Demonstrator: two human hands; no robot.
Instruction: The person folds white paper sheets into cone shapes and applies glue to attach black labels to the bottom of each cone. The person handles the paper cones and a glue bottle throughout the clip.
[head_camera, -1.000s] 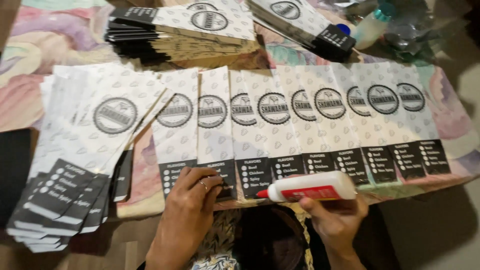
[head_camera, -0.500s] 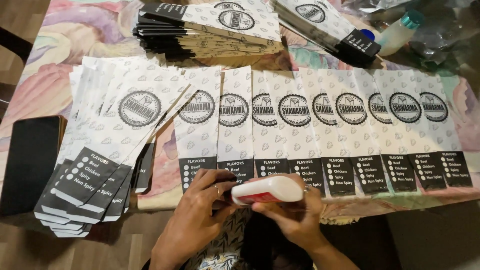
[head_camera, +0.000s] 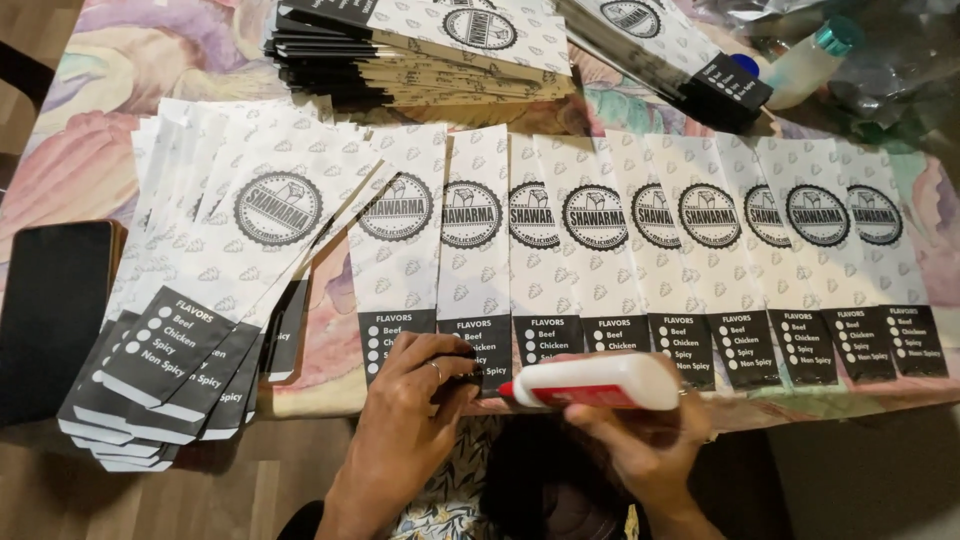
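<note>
Right hand (head_camera: 640, 440) clamped on white glue bottle (head_camera: 590, 382) — red tip at 9 o'clock, left hand (head_camera: 420, 385) fingers together pressing a paper sleeve (head_camera: 475, 255) on the surface (head_camera: 80, 150)

Warm, even indoor light from above — the white paper sleeves (head_camera: 640, 230) read sharp and bright. Near edge falls dim; far right corner shows glare on plastic (head_camera: 900, 60) — slight wide-angle bending.
</note>
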